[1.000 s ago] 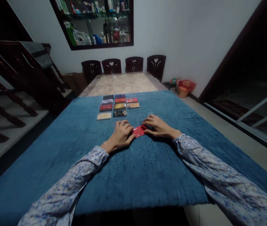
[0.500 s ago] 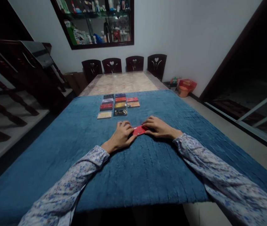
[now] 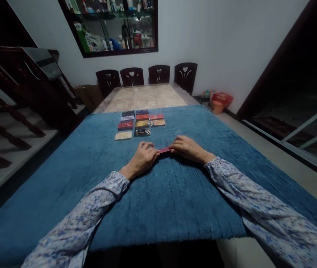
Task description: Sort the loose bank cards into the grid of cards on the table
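Observation:
A red card (image 3: 164, 150) is held between my two hands over the blue cloth (image 3: 158, 201), tilted so that it looks like a narrow strip. My left hand (image 3: 143, 158) pinches its left end, and my right hand (image 3: 188, 149) grips the right end. Beyond my hands several cards lie in columns, among them a cream card (image 3: 123, 135), a black card (image 3: 142, 132), a dark red card (image 3: 125, 125), a yellow card (image 3: 142, 124) and an orange-tan card (image 3: 157, 123).
The bare marble tabletop (image 3: 149, 96) extends past the cloth. Dark chairs (image 3: 159, 74) stand at its far end. On the floor at the right is an orange bin (image 3: 218, 107); a stair railing (image 3: 15, 126) runs along the left.
The red card has turned from showing its face to showing mostly its edge. Both hands have closed in on its ends and shifted slightly.

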Tool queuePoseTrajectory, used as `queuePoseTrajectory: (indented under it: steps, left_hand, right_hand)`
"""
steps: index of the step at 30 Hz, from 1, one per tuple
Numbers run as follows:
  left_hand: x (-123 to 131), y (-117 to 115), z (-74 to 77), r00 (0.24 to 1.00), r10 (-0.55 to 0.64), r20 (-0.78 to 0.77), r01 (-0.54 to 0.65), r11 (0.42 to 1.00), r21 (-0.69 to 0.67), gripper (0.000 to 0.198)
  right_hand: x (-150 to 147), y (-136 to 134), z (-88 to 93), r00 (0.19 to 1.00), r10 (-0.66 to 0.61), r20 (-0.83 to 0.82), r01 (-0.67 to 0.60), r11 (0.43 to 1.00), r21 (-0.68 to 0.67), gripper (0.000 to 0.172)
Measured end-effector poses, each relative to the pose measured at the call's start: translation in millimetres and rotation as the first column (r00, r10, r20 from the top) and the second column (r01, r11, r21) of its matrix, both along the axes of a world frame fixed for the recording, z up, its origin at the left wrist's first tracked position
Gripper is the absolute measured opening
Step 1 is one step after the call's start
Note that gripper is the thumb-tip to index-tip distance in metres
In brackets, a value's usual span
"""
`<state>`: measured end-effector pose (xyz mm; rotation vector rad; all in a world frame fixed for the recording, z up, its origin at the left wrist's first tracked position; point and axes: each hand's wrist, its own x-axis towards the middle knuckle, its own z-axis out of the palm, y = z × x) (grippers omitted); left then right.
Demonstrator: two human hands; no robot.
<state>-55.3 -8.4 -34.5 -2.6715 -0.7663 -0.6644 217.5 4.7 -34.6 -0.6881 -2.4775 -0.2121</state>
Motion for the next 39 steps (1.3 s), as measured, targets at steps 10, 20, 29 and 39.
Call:
queuePoseTrajectory:
  steps: [10, 20, 29, 39]
  left_hand:
    - [2.1, -2.7, 10.6, 0.993, -0.074, -0.093, 0.081, 0.993, 0.080, 0.031]
    - [1.7, -0.4, 6.9, 0.994, -0.080, -0.073, 0.087, 0.992, 0.097, 0.033]
    - [2.9, -0.6, 6.4, 0.995, -0.083, -0.050, 0.088, 0.990, 0.114, 0.036]
    - [-7.4, -5.3, 14.0, 0.981, -0.184, -0.064, 0.191, 0.971, 0.143, 0.025]
  right_hand:
    - [-7.8, -7.7, 5.5, 1.000, -0.011, 0.011, 0.010, 0.997, 0.080, 0.037]
    - [-7.5, -8.9, 3.9, 0.999, 0.028, 0.025, -0.030, 0.996, 0.078, 0.028]
    - [-9.4, -7.3, 0.7, 0.999, -0.001, 0.032, -0.002, 0.996, 0.094, 0.029]
    - [-3.6, -13.5, 4.6, 0.998, 0.052, 0.028, -0.050, 0.996, -0.078, 0.027]
